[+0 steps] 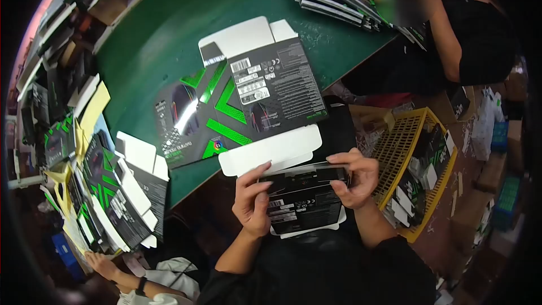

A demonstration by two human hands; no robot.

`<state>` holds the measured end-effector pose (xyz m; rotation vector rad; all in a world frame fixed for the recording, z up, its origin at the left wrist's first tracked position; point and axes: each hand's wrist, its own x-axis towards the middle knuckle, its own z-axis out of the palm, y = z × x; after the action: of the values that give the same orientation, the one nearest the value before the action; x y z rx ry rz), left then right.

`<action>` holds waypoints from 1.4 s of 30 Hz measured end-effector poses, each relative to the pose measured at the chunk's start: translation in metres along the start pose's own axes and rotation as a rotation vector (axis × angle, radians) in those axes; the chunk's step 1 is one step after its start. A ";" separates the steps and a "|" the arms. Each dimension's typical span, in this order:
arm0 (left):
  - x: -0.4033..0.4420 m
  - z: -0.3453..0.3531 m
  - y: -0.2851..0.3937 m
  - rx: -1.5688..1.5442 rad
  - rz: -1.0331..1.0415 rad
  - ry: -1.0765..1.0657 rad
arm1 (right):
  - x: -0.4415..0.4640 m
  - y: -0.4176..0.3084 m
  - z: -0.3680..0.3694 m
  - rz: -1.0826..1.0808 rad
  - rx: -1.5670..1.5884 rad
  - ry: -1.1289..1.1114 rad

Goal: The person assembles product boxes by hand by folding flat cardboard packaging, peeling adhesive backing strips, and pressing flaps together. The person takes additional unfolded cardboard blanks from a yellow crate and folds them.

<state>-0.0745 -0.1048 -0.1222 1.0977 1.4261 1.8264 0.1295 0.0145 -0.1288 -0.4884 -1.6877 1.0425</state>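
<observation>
A black printed carton [305, 206] with white flaps is held low in front of my body. My left hand [252, 200] grips its left edge, fingers at the top and thumb on the printed face. At its upper right corner my right hand [357, 181] pinches the edge between thumb and fingers. Just beyond my hands, an unfolded carton [282, 87] lies flat on the green table [169, 28]. Green stripes, a barcode and small white print show on it, and its white flap reaches over the table's front edge.
Flattened cartons [121, 192] stand stacked at the left, beside another person's hand [101, 265]. More flat cartons [333, 3] lie at the far table edge, near a second person's arm [446, 42]. A yellow basket [389, 149] with carton pieces stands on the right.
</observation>
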 end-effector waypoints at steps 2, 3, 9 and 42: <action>-0.014 0.007 -0.014 -0.269 -0.001 0.060 | -0.013 0.007 -0.004 0.048 0.060 -0.008; -0.011 0.007 -0.013 -0.257 0.004 0.030 | -0.015 0.008 -0.004 0.023 0.076 -0.027; 0.004 -0.011 0.004 0.009 0.015 -0.175 | -0.001 -0.012 -0.012 0.220 0.159 -0.037; -0.011 0.009 -0.009 0.031 0.123 -0.269 | -0.041 -0.017 -0.021 0.193 0.023 -0.063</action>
<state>-0.0618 -0.1073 -0.1330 1.4147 1.2571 1.6667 0.1665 -0.0166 -0.1362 -0.6180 -1.7074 1.2262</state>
